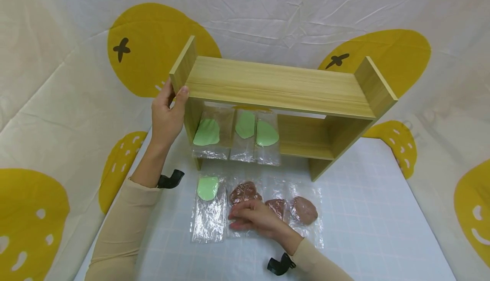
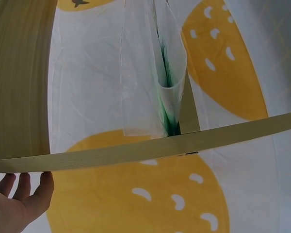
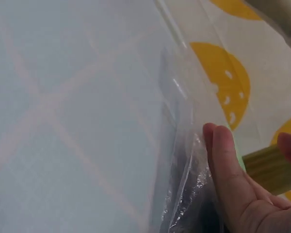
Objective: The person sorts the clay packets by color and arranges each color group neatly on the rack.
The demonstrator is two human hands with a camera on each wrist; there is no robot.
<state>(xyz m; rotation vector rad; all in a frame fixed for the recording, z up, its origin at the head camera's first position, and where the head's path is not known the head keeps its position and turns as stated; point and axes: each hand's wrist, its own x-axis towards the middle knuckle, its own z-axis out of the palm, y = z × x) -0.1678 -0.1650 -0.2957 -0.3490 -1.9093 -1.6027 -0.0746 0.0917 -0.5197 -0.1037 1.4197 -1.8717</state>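
My left hand [image 1: 167, 113] holds the left side panel of a small wooden shelf [image 1: 279, 83], thumb near its front edge and fingers on the outer side. In the left wrist view, fingertips [image 2: 46, 182] touch the board's edge. Three clear bags with green pieces [image 1: 206, 133] hang over the shelf's lower board. On the table lie another bag with a green piece [image 1: 208, 188] and several brown pieces in clear bags [image 1: 304, 210]. Over the bag with the leftmost brown piece [image 1: 245, 192] is my right hand [image 1: 260, 218], fingers loosely extended; whether it touches the plastic I cannot tell.
The table [image 1: 367, 213] has a pale checked cover. Behind it hangs a white cloth with yellow patterns [image 1: 160, 47]. Black curved pieces [image 1: 171, 179] sit at both wrists. The shelf's lower board [image 1: 304, 134] continues right of the hanging bags.
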